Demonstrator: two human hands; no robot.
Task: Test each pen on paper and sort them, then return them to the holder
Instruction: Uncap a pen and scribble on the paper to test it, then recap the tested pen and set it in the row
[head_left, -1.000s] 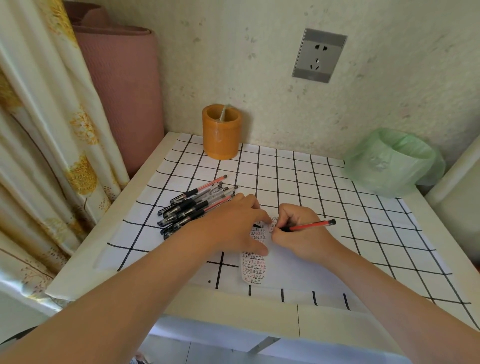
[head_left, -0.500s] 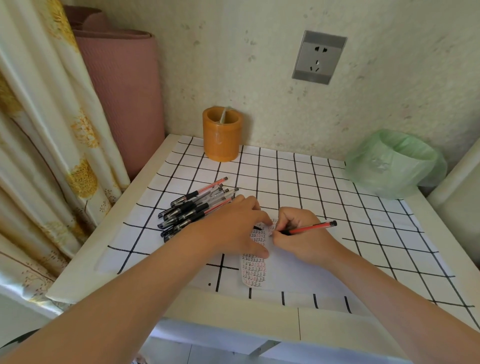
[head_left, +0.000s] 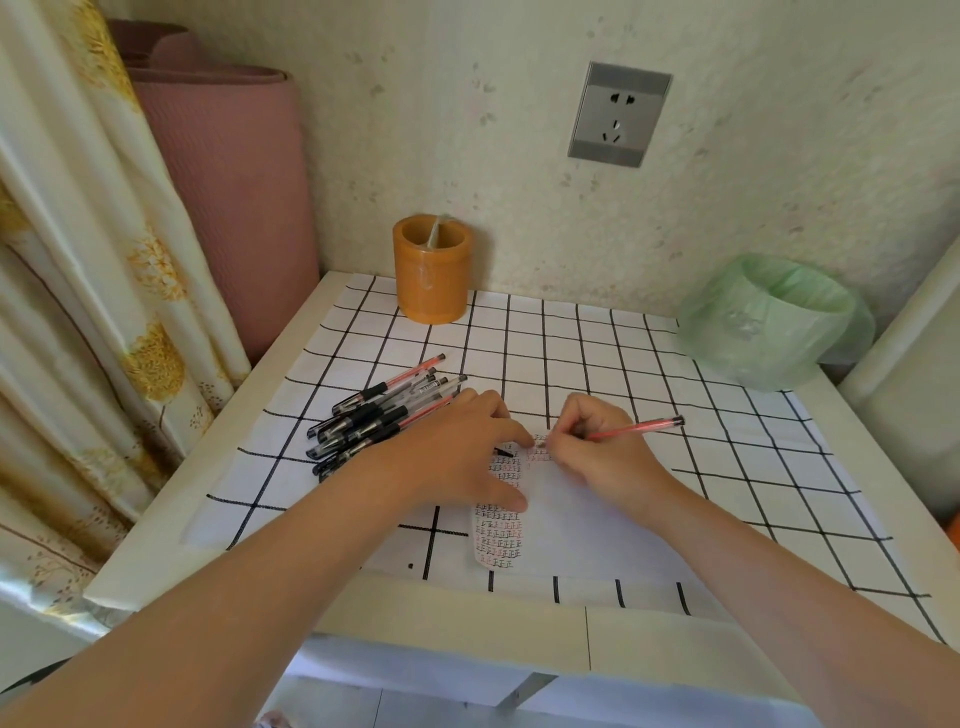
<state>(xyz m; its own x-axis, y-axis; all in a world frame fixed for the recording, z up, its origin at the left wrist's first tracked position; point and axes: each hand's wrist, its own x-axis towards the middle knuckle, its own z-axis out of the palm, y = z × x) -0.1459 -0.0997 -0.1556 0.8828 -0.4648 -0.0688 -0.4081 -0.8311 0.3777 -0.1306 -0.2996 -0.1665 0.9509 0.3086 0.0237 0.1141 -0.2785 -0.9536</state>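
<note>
1. Left of centre: pile of pens (head_left: 384, 410), lying loose on the table, touching the left forearm. Whether they are tested or untested I cannot tell. Risk: I judge that a nudge from the forearm would scatter them and spoil any sorting.
2. Upper centre: orange holder (head_left: 434, 270), upright by the wall, well apart from both hands.
3. Centre: left hand (head_left: 457, 457), fingers flat, pressing the paper (head_left: 582, 525). Risk: if I let it lift, the sheet could slide under the stroke.
4. Right of centre: right hand (head_left: 597, 452), fingers pinched round the red pen (head_left: 636, 428). The tip is down at the fingertips, near the rows of marks. The barrel slants out to the upper right, past the knuckles. Risk: a faint red line could be misread as a dead pen.
5. Far right: green-lined bin (head_left: 769, 322), near the table's back corner.
</note>
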